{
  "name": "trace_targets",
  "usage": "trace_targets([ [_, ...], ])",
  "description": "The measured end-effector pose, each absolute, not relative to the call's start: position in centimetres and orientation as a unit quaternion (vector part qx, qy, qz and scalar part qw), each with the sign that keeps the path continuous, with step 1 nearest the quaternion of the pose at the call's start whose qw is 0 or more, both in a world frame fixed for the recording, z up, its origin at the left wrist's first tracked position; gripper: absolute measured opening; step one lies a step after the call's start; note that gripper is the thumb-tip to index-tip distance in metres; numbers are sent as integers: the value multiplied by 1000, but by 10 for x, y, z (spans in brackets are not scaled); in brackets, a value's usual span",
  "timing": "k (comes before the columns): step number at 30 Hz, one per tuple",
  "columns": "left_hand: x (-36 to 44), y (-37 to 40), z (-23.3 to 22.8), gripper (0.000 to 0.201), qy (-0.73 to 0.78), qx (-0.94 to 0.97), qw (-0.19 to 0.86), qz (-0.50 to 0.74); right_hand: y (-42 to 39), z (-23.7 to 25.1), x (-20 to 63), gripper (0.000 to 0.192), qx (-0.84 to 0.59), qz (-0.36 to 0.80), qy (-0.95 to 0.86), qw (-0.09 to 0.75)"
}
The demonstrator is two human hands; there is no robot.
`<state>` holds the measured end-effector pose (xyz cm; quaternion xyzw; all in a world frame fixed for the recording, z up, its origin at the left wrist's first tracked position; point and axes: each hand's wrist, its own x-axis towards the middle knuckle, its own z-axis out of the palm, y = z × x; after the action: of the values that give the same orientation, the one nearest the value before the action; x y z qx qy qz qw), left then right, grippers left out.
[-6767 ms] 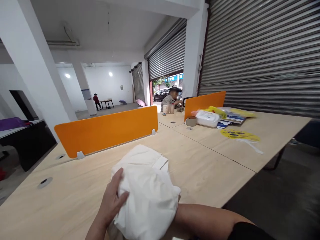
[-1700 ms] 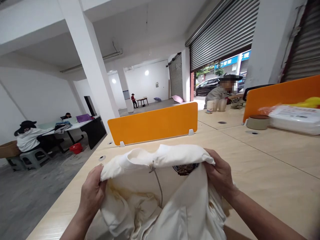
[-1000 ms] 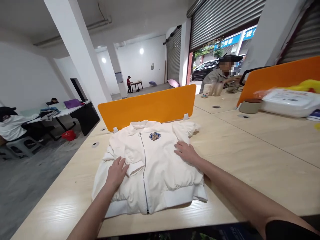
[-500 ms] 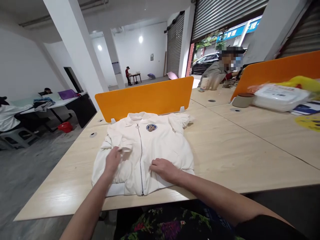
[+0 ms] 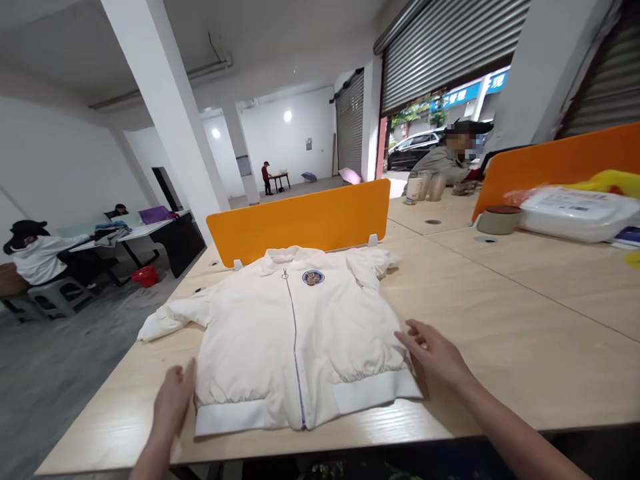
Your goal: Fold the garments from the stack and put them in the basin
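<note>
A white zip-up jacket [image 5: 250, 340] lies front up on the wooden table [image 5: 500, 333], its collar away from me and its ribbed hem near the front edge. The zipper is closed, and a round embroidered patch [image 5: 313, 277] sits on the chest. One sleeve [image 5: 173, 319] stretches out to the left; the other is bunched at the upper right. Beside the jacket's lower left edge is my left hand [image 5: 173, 398], open, one finger pointing along the fabric. My right hand [image 5: 436, 352] is at the right side, fingers apart, fingertips at the jacket's edge.
An orange divider [image 5: 300, 220] stands behind the jacket, with a second orange divider [image 5: 560, 163] to the right. Near it are a round lidded container [image 5: 500, 219] and a white plastic package [image 5: 575, 213]. Cups [image 5: 425, 187] stand farther back, by a seated person [image 5: 445, 163].
Both hands have moved outward from the jacket's front to its two sides. The left sleeve now extends outward, and the jacket lies flatter, its hem spread wider. The view has tilted up slightly.
</note>
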<state>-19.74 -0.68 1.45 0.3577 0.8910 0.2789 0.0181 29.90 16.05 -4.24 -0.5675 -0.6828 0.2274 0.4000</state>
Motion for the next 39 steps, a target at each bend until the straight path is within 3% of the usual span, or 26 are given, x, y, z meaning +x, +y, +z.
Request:
trace_targets([
  [3,-186,-4,-9,49,872,387,79,290,147,-51,309,79,-496,356,-721,327],
  [6,-176,1,-19,46,835,420,147,323,131,-48,301,95,-426,326,-787,304],
  [11,-168,-6,-18,72,724,370,266,517,123,-33,296,64,-428,292,-819,247],
  [16,-152,-22,-19,88,673,358,312,567,118,-27,297,75,-421,272,-842,200],
  [20,-143,-23,-11,94,640,328,358,595,117,-33,285,45,-417,240,-837,262],
  [24,-140,-19,14,97,612,290,394,622,122,-22,277,35,-398,319,-797,325],
  [29,-150,-27,35,91,646,272,363,614,126,6,297,50,-411,447,-705,366],
  [32,-165,-33,19,70,735,351,302,495,127,5,311,50,-409,459,-715,333],
  [36,-178,-35,-16,49,847,444,116,268,125,-14,310,52,-470,446,-702,295],
  [39,-169,-23,-25,49,829,506,-64,231,121,-25,297,64,-522,425,-660,335],
])
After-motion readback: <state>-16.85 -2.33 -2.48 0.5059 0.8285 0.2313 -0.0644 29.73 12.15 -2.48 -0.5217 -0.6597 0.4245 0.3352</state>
